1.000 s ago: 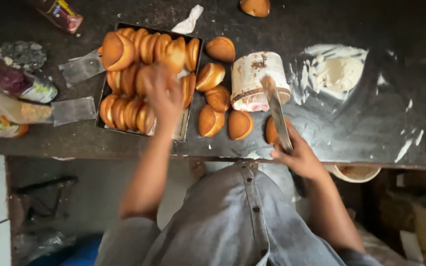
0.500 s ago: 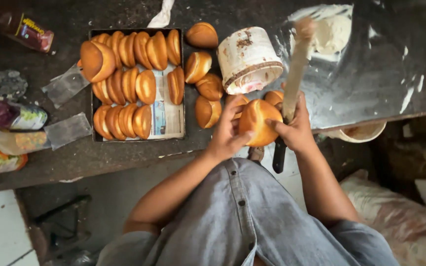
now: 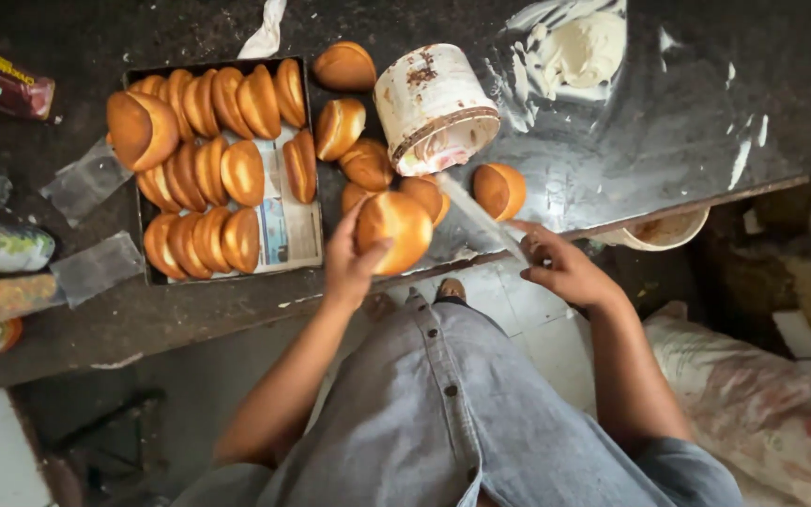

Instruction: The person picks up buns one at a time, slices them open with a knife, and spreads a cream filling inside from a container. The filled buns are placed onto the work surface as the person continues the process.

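At a dark tabletop (image 3: 190, 314) we look down on a tray (image 3: 139, 178) lined with printed paper and packed with golden buns standing on edge, with clear plastic bags just left of it; to the tray's right, loose buns (image 3: 366, 161) lie around a tipped white tub (image 3: 436, 108), and a smear of pale cream (image 3: 582, 47) sits on a plastic sheet further right; our left hand (image 3: 354, 263) is closed around one round bun (image 3: 394, 229), thumb across its near face and fingers behind, holding it upright just above the tabletop's front edge; our right hand (image 3: 563, 268) is wrapped on the handle of a long knife (image 3: 481, 218), whose blade runs up and leftward to end just beside the held bun, near it but, as far as we can tell, not yet in it; we judge the step to be splitting the bun, and it would go best with the bun gripped firmly but not crushed, fingertips kept clear of the blade's line, and the knife drawn level through the middle; the bun sits between the two hands, in the left hand's grip and just left of the blade's tip.
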